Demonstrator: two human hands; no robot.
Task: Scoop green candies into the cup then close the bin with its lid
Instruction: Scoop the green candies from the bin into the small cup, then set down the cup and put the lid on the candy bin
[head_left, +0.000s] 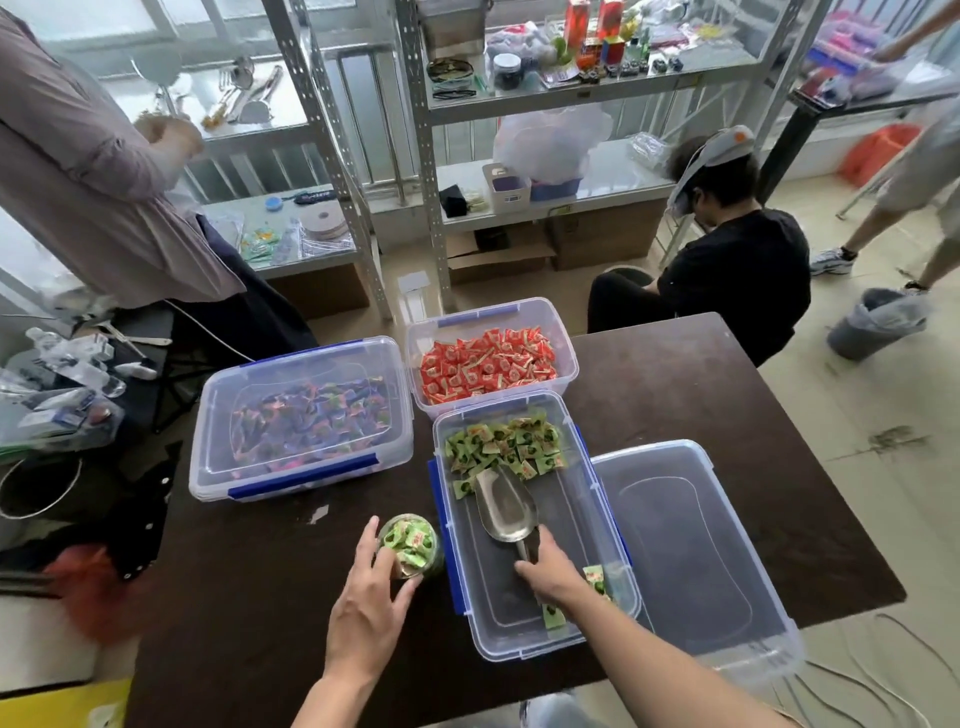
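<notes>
Far left of the open bin, a lidded bin of mixed candies stands on the dark counter. Just left of the open bin, the left hand curls its fingers round the cup, which stands on the counter heaped with green wrapped sweets. Inside the open bin, the green candies are piled at the far end, with a few loose near the front. The metal scoop lies empty in the bin, its mouth touching the pile, and the right hand grips its handle. Behind the open bin sits a bin of red candies. Right of it, touching its side, the lid lies on the counter.
</notes>
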